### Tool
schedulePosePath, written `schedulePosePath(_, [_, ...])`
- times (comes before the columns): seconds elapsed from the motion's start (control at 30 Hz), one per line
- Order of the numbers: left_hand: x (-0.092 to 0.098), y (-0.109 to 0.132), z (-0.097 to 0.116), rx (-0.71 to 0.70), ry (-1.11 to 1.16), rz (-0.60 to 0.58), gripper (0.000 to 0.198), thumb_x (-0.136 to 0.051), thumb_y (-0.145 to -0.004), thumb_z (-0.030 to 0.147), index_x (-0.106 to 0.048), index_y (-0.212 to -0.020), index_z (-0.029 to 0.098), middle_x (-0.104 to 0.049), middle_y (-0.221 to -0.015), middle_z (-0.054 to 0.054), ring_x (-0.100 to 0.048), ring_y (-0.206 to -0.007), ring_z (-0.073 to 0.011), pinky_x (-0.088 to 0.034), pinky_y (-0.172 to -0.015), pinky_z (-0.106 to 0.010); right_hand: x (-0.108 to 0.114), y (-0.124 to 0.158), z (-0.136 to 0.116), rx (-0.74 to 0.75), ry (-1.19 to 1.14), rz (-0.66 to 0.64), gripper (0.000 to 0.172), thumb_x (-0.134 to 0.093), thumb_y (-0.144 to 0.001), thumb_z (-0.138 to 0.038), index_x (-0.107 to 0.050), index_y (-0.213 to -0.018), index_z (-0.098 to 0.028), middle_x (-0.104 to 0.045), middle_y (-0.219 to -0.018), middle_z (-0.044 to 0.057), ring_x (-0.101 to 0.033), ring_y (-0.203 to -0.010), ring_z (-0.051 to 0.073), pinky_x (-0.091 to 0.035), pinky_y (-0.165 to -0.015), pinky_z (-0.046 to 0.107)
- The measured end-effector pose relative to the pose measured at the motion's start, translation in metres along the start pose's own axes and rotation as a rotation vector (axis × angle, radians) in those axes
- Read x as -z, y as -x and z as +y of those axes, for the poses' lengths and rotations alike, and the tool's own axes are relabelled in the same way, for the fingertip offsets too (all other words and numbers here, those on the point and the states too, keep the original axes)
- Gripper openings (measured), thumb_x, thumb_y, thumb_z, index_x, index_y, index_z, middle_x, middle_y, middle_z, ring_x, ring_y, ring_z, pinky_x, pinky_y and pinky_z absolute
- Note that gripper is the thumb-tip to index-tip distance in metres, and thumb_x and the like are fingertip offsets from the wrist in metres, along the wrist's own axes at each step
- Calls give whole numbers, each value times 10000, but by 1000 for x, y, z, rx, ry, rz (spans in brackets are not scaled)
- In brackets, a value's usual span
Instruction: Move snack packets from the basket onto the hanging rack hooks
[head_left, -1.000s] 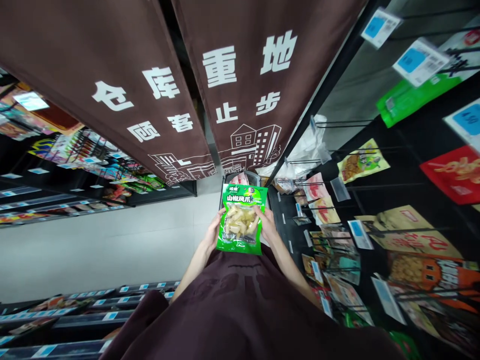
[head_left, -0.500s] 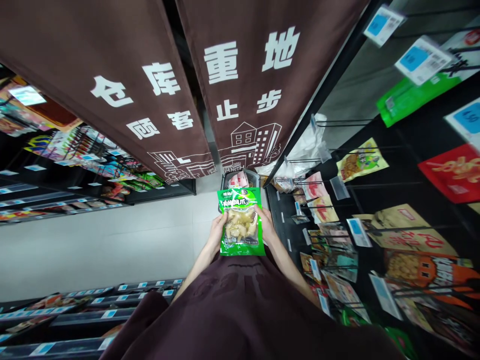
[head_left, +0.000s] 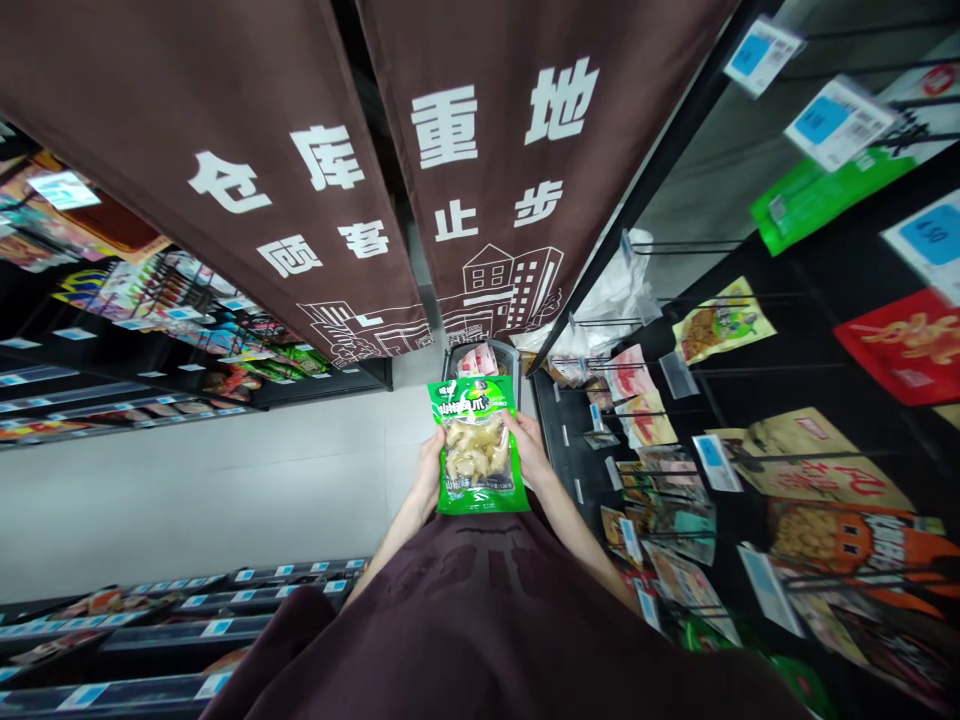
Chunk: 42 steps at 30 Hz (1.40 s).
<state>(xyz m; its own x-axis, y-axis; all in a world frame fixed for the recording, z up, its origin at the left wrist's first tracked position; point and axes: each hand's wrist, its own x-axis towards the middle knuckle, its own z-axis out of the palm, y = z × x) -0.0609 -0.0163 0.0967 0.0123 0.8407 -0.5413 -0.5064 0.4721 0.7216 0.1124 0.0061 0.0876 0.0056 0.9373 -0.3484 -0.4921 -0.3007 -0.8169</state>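
Note:
I hold a green snack packet (head_left: 477, 445) with a clear window showing pale chicken feet, upright in front of my chest. My left hand (head_left: 427, 475) grips its left edge, fingers wrapped behind it. My right hand (head_left: 529, 450) grips the right edge with the thumb on the front. Just beyond the packet sits a grey basket (head_left: 512, 352) holding red-and-white packets.
Two brown door curtains (head_left: 480, 170) with white characters hang ahead. A black rack at right carries hanging snack bags (head_left: 721, 322) and blue price tags (head_left: 834, 122). Low shelves of goods (head_left: 150, 310) line the left, more shelf edges (head_left: 187, 620) at bottom left. Pale floor (head_left: 225, 490) lies between.
The packet has tilted slightly and sunk a little toward my chest; both hands stay on its edges.

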Motion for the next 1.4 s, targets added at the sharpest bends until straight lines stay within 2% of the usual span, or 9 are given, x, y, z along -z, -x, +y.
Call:
schedulePosePath(0.27, [-5,0,4,-15,-35,20,558,-764,-704,602,-718,-932,95,-753,-888,-125,-707,-871,-296,-544,-822,-394,-2,2,-2,16,-7,31,325,-748,-743,-515,-694,-835,-207,-759,-828,31,-709,-744,233,-551,-644,314])
schedulePosePath(0.43, [-5,-3,13,-28,-45,51,571,-767,-696,607,-718,-951,99,-751,-923,-130,-705,-882,-300,-540,-847,-411,-4,2,-4,33,-30,-8,290,-783,-726,-456,-690,-866,-219,-764,-882,40,-714,-768,237,-556,-656,317])
schedulePosePath(0.53, [-5,-3,17,-44,-59,75,571,-762,-693,616,-719,-939,103,-750,-920,-126,-705,-876,-299,-545,-847,-413,-6,0,-3,30,-21,-22,331,-802,-691,-474,-689,-869,-219,-763,-923,53,-715,-790,248,-562,-673,330])
schedulePosePath(0.73, [0,-4,18,-50,-33,83,554,-768,-699,598,-713,-953,108,-750,-935,-124,-710,-848,-294,-555,-834,-418,-8,-2,3,64,22,-20,317,-807,-682,-462,-696,-848,-216,-754,-932,39,-702,-840,230,-551,-738,309])
schedulePosePath(0.97, [5,-6,22,-48,20,47,565,-759,-724,578,-702,-1028,105,-738,-1034,-151,-710,-917,-307,-542,-883,-445,-11,-7,8,79,50,1,312,-823,-656,-444,-712,-831,-211,-752,-867,41,-694,-807,224,-546,-708,302])
schedulePosePath(1.17, [14,-7,34,-128,30,139,551,-773,-702,587,-715,-988,120,-747,-1007,-135,-710,-911,-303,-551,-853,-423,-10,-7,11,112,152,15,338,-864,-600,-358,-736,-878,-215,-752,-858,42,-691,-799,202,-554,-757,311])
schedulePosePath(1.23, [19,-10,39,-189,13,174,551,-766,-701,598,-718,-980,126,-751,-983,-119,-714,-863,-277,-556,-810,-387,-11,-5,12,110,198,-24,332,-874,-590,-345,-743,-866,-217,-750,-813,32,-691,-756,189,-554,-738,302])
schedulePosePath(1.3, [22,-14,45,-264,-52,197,538,-755,-704,609,-728,-938,126,-755,-925,-97,-706,-798,-247,-554,-745,-342,-14,-1,14,67,217,-128,347,-873,-598,-355,-751,-889,-212,-753,-803,34,-698,-739,194,-557,-718,305])
schedulePosePath(1.4, [16,-17,52,-352,-218,189,493,-735,-718,613,-734,-786,124,-737,-775,-57,-670,-711,-215,-518,-642,-280,-17,3,16,-3,207,-219,383,-865,-613,-388,-762,-925,-190,-763,-842,54,-712,-755,223,-570,-715,331])
